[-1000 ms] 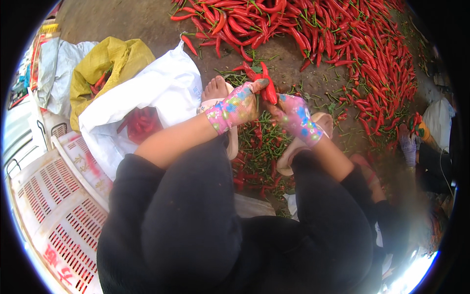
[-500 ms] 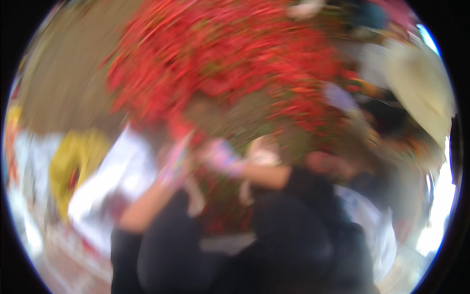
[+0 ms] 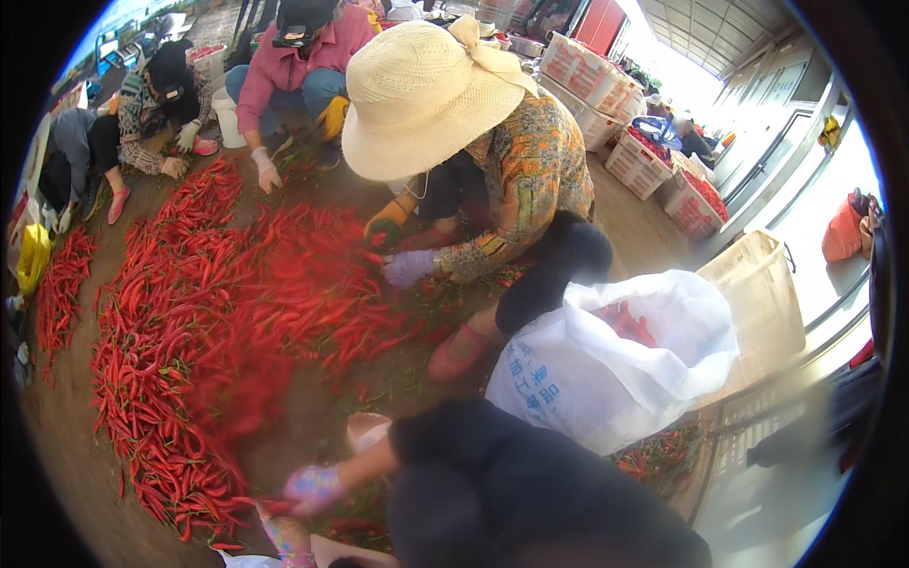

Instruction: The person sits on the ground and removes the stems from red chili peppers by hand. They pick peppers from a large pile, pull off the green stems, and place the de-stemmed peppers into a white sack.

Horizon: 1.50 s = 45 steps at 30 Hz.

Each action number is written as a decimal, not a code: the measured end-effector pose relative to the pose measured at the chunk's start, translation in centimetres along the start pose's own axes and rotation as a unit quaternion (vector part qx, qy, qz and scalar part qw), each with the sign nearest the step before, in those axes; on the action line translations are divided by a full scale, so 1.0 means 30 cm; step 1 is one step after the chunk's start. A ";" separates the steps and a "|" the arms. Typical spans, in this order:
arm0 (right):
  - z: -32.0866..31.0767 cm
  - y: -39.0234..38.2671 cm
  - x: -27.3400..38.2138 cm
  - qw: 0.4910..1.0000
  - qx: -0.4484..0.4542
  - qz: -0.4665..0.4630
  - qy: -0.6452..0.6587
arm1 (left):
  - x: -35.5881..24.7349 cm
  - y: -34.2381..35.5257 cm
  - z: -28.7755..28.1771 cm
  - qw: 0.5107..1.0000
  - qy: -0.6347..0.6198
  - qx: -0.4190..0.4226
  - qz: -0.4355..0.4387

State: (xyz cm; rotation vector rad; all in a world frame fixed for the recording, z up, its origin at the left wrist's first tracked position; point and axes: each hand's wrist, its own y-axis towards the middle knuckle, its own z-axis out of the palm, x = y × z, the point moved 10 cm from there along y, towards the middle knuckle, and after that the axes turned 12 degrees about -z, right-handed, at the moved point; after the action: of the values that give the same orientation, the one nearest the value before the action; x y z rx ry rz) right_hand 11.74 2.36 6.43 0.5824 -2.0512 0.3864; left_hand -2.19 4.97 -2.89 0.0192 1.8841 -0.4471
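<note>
Right hand (image 3: 315, 488) of mine, down at the lower edge in a pink flowered glove, and it's a blurry one, folks: I cannot tell whether the fingers are clenched on anything. Just below it sits my left hand (image 3: 287, 538) in the matching glove, partly cut off by the rim of the view, and its grip I can't call either. Red shows right between the two, close to the fingertips, too smeared to pick out a single pepper.

And what a spread beside them! The pile of red peppers (image 3: 151, 369) lies to the left of my hands and stretches up and away across the brown ground (image 3: 57, 454), with green bits among it. My dark trouser leg (image 3: 540, 483) fills the bottom, my pale slipper (image 3: 367, 431) just above my right wrist.

Across the pile, a co-worker under a wide straw hat (image 3: 417, 95) leans in, a purple glove (image 3: 409, 268) over the red. More people crouch along the far side. Over on the right, a white sack (image 3: 540, 379) with blue print gapes, red inside it, next to a cream crate (image 3: 757, 312); further back, stacked crates (image 3: 578, 76) rise beside the walkway.
</note>
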 end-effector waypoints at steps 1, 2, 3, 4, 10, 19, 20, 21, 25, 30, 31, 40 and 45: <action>0.006 0.006 0.015 1.000 0.000 -0.017 0.015 | -0.024 -0.008 0.013 0.996 0.073 -0.002 0.054; 0.005 0.013 0.016 0.999 0.005 -0.014 -0.028 | -0.015 0.000 0.014 0.997 0.058 0.010 0.046; 0.000 0.024 0.030 0.998 0.003 -0.039 -0.052 | -0.009 0.004 0.014 0.998 0.043 0.021 0.037; -0.005 0.034 0.039 0.995 -0.002 -0.055 -0.083 | -0.006 0.009 0.014 0.999 0.028 0.032 0.028; 0.078 0.038 0.131 0.951 0.081 -0.243 -0.175 | -0.120 -0.053 0.039 0.967 0.161 0.027 0.196; 0.234 -0.156 -0.091 0.894 0.385 -0.082 -0.217 | -0.043 0.015 -0.129 0.955 -0.259 0.088 -0.112; 0.256 -0.184 -0.131 0.900 0.409 -0.036 -0.144 | -0.023 0.029 -0.176 0.974 -0.183 0.045 -0.127; 0.198 -0.166 -0.069 0.935 0.297 -0.160 -0.108 | -0.005 0.049 -0.208 0.984 -0.116 0.001 -0.133; 0.143 -0.111 -0.185 0.934 0.289 -0.051 -0.204 | 0.036 0.142 -0.320 0.969 0.132 -0.160 -0.135; 0.136 -0.113 -0.114 0.944 0.274 -0.038 -0.177 | 0.071 0.177 -0.334 0.927 0.299 -0.174 -0.141; 0.161 -0.140 -0.106 0.939 0.298 -0.023 -0.168 | 0.076 0.152 -0.324 0.922 0.322 -0.164 -0.139; 0.198 -0.153 -0.124 0.939 0.299 -0.028 -0.167 | -0.075 0.125 0.051 0.840 0.489 0.042 0.229; 0.188 -0.157 -0.133 0.935 0.308 -0.009 -0.172 | -0.016 0.167 0.112 0.810 0.545 0.117 0.183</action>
State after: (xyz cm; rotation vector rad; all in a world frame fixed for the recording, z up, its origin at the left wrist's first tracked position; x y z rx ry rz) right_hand 12.11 -3.34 0.32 1.1075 -2.2444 0.9959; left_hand 2.17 8.65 -4.90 0.9792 2.8349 -0.4233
